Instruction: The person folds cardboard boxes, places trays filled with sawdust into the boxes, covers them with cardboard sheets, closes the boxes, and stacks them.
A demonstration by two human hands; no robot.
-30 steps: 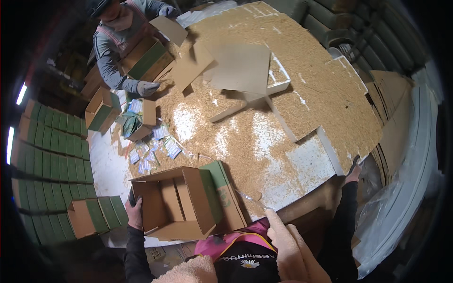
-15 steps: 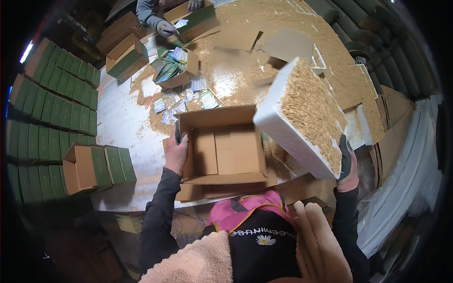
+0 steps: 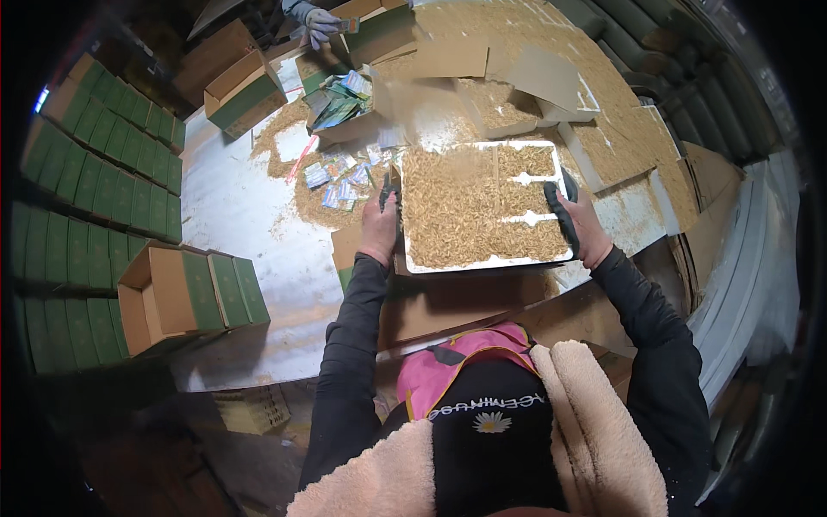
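Observation:
A white foam box [image 3: 412, 251] heaped with straw-coloured husks [image 3: 465, 202] lies level before me, between my two hands. My left hand [image 3: 379, 226] is closed at its left side, and my right hand [image 3: 584, 226] grips its right side. Dark coverings are on the fingers of both. Under the foam box a cardboard box is mostly hidden; brown cardboard [image 3: 465, 302] shows along its near side. Just beyond my left hand, small colourful packets [image 3: 340, 181] lie scattered among loose husks.
An open carton [image 3: 357, 129] full of packets stands beyond the scattered ones. A co-worker's gloved hand [image 3: 320, 26] holds a small packet at the far side. Green cartons [image 3: 86, 250] are stacked at left, with an open one [image 3: 164, 297] nearer. More husk-filled foam boxes [image 3: 612, 164] stand at right.
The foam box has come from a tilt at the right to level over the cardboard box. My left hand has moved right, and my right hand up and left.

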